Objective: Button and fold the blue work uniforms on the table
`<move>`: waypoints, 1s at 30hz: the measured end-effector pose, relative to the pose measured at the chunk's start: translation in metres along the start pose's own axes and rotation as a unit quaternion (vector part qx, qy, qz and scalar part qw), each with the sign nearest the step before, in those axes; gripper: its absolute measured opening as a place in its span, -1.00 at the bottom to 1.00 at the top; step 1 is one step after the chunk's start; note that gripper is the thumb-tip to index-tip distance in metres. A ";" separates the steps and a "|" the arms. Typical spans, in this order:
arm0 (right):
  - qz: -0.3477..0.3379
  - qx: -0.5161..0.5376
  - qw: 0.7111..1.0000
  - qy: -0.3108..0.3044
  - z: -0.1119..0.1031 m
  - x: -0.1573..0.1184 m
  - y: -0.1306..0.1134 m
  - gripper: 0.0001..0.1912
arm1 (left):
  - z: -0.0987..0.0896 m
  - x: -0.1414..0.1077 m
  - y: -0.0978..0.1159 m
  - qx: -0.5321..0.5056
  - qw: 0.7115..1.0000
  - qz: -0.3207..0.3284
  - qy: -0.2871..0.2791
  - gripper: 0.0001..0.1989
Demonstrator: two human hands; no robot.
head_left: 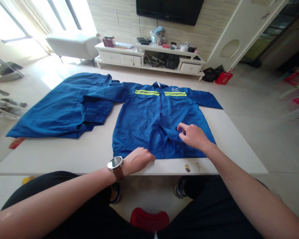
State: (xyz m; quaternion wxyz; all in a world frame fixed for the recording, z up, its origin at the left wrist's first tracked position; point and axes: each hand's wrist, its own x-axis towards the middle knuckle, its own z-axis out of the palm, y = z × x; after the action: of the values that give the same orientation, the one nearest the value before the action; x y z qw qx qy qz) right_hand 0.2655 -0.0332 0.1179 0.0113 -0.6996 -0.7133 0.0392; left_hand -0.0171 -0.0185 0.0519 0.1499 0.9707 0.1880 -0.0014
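Observation:
A blue work jacket with yellow and grey reflective strips lies front side up on a white table, its collar pointing away from me. My left hand, with a watch on its wrist, is closed at the jacket's bottom hem near the zip; its fingertips are partly hidden. Over the lower front panel, my right hand has its fingers curled in at a raised fold of the cloth. Little of the pinched cloth shows. To the left lies another blue garment, overlapped by the jacket's sleeve.
A small cartoon sticker and a pale key-like piece lie by the table's near edge. Under it is a red stool between my legs. A low white cabinet stands beyond the table, beneath a television.

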 end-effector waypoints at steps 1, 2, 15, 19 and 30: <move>-0.006 0.003 1.000 0.001 -0.001 0.000 -0.001 -0.73 | -0.002 0.000 0.000 -0.013 1.000 0.002 -0.002 -0.74; -0.012 0.004 1.000 0.004 -0.001 -0.001 -0.001 -0.74 | -0.005 -0.001 0.000 -0.025 1.000 0.006 -0.004 -0.74; -0.125 0.068 0.954 0.265 -0.010 -0.015 0.008 -0.85 | -0.013 -0.003 -0.004 -0.091 0.995 0.026 0.004 -0.69; -0.199 0.078 0.908 0.361 -0.011 -0.017 0.010 -0.88 | -0.015 -0.002 -0.004 -0.097 0.995 0.028 0.006 -0.68; -0.062 0.096 0.826 0.551 -0.037 -0.022 0.045 -0.85 | -0.016 -0.002 -0.003 -0.098 0.995 0.024 0.007 -0.69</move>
State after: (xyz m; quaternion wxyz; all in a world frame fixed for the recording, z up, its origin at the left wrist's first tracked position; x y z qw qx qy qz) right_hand 0.3136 -0.0532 0.1520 0.4726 -0.5545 -0.6227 -0.2853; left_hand -0.0212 -0.0117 0.0666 0.2425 0.9556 0.1650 0.0278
